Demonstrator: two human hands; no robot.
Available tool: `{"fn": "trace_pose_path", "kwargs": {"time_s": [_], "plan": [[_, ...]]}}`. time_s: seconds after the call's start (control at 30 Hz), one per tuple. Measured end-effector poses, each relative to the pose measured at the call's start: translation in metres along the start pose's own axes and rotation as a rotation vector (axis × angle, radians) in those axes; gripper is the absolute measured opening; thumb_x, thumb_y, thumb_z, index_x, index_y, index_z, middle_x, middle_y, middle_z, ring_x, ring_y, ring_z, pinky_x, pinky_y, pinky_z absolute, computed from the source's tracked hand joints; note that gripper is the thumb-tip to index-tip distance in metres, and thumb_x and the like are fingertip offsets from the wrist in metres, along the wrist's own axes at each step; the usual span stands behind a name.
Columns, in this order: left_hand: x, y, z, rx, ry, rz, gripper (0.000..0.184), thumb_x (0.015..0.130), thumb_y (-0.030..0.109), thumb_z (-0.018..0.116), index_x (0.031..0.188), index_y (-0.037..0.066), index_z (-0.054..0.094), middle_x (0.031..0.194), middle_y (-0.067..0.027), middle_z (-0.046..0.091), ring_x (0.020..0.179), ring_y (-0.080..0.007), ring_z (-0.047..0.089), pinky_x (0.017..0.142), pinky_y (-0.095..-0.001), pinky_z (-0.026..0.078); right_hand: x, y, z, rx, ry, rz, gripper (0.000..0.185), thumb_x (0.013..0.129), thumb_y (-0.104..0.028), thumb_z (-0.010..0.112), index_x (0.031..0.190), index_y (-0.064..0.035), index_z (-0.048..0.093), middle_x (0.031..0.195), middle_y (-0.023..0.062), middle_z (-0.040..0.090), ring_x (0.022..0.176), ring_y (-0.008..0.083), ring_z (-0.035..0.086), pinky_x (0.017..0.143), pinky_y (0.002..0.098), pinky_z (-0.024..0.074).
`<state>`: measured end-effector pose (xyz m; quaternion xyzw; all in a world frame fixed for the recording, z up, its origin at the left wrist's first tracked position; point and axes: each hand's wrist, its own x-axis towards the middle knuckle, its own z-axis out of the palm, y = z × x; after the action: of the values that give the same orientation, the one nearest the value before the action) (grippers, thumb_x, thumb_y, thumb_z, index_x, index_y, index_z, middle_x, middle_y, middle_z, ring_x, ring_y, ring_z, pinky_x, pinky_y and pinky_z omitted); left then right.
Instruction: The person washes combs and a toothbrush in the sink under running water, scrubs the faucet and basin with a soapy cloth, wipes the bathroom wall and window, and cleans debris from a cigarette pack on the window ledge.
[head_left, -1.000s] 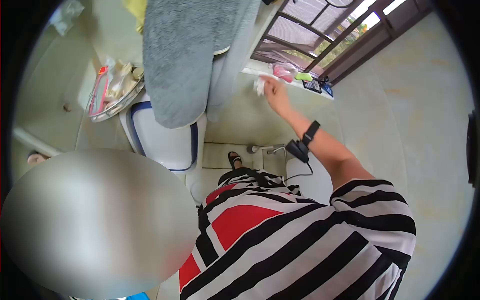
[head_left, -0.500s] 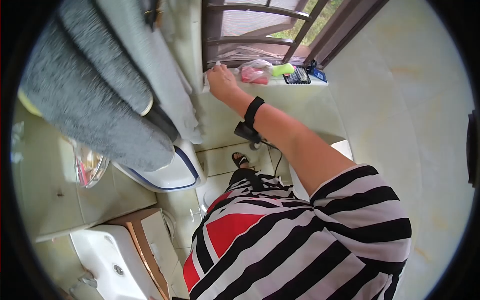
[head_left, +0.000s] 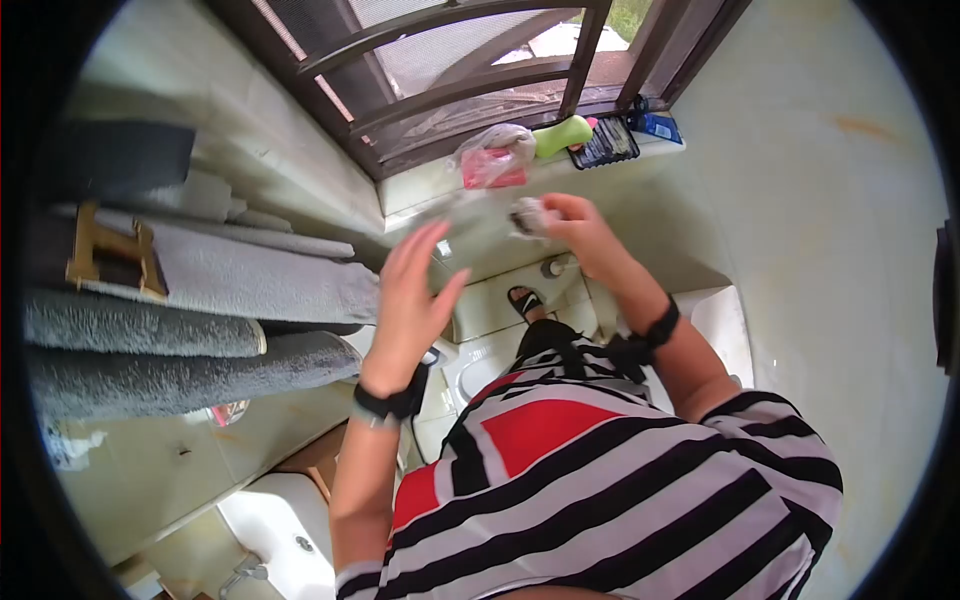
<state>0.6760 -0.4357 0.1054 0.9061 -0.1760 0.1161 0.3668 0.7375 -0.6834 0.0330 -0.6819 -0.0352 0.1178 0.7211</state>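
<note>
My right hand (head_left: 585, 230) pinches a crumpled whitish tissue or cloth (head_left: 531, 217) with dark smudges, in front of the window sill (head_left: 410, 193). Left of it, my left hand (head_left: 412, 300) is raised with its fingers spread and nothing in it, slightly blurred. Beyond both hands, on the sill, lie a pink packet in a clear plastic bag (head_left: 495, 168), a green item (head_left: 563, 136), a black tray of small items (head_left: 606, 145) and a blue packet (head_left: 657, 126).
Grey towels (head_left: 190, 365) hang at the left near a wooden bracket (head_left: 117, 250). A white washbasin (head_left: 285, 525) is at the lower left. A toilet (head_left: 480, 375) is set in the floor below my hands. Barred windows (head_left: 460, 90) rise behind the sill.
My right hand has left the sill and moved right and down with the crumpled piece. My left hand has come into view. The view has turned, moving the towels down and left.
</note>
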Motion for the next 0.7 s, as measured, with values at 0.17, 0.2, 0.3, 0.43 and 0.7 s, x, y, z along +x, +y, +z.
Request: {"fn": "trace_pose_path", "kwargs": {"time_s": [0.17, 0.2, 0.3, 0.43, 0.7], "plan": [[0.09, -0.006, 0.087, 0.249, -0.078, 0.132, 0.076, 0.068, 0.021, 0.077, 0.135, 0.014, 0.041, 0.134, -0.0107, 0.044, 0.125, -0.0275, 0.039, 0.098, -0.0437, 0.033, -0.034, -0.006, -0.067, 0.306, 0.056, 0.154, 0.023, 0.081, -0.007, 0.058, 0.104, -0.0035, 0.061, 0.088, -0.0007, 0.06, 0.074, 0.0056, 0.052, 0.066, 0.0207, 0.0408], [0.098, -0.008, 0.096, 0.409, -0.065, 0.111, 0.077, 0.068, 0.022, 0.077, 0.135, 0.016, 0.041, 0.132, -0.0088, 0.043, 0.125, -0.0258, 0.039, 0.095, -0.046, 0.034, -0.038, -0.007, -0.072, 0.322, 0.069, 0.163, 0.027, 0.08, -0.005, 0.056, 0.107, -0.002, 0.059, 0.094, 0.0016, 0.061, 0.082, 0.0089, 0.055, 0.074, 0.0233, 0.0427], [0.112, -0.014, 0.101, 0.411, -0.099, 0.037, 0.073, 0.068, 0.023, 0.077, 0.133, 0.018, 0.043, 0.125, -0.0072, 0.045, 0.118, -0.0249, 0.042, 0.087, -0.0484, 0.036, -0.044, -0.014, -0.079, 0.377, 0.105, 0.169, 0.031, 0.08, -0.003, 0.054, 0.11, -0.0009, 0.056, 0.103, 0.0042, 0.061, 0.091, 0.0126, 0.059, 0.082, 0.0262, 0.0448], [0.108, -0.016, 0.103, 0.413, -0.093, -0.002, 0.068, 0.071, 0.022, 0.075, 0.131, 0.017, 0.044, 0.122, -0.0091, 0.045, 0.113, -0.0274, 0.043, 0.084, -0.0479, 0.039, -0.043, -0.016, -0.082, 0.361, 0.158, 0.142, 0.031, 0.084, -0.008, 0.056, 0.115, -0.0046, 0.055, 0.098, 0.003, 0.063, 0.088, 0.0102, 0.06, 0.068, 0.021, 0.0435], [0.045, -0.026, 0.054, -0.031, 0.194, -0.159, 0.054, 0.082, 0.014, 0.065, 0.128, 0.0, 0.042, 0.118, -0.0223, 0.051, 0.108, -0.037, 0.048, 0.095, -0.0413, 0.037, -0.016, -0.018, -0.036, 0.133, 0.13, -0.107, 0.032, 0.086, -0.013, 0.058, 0.118, -0.0091, 0.053, 0.097, 0.0052, 0.063, 0.082, 0.0134, 0.06, 0.068, 0.0257, 0.0456]]}}
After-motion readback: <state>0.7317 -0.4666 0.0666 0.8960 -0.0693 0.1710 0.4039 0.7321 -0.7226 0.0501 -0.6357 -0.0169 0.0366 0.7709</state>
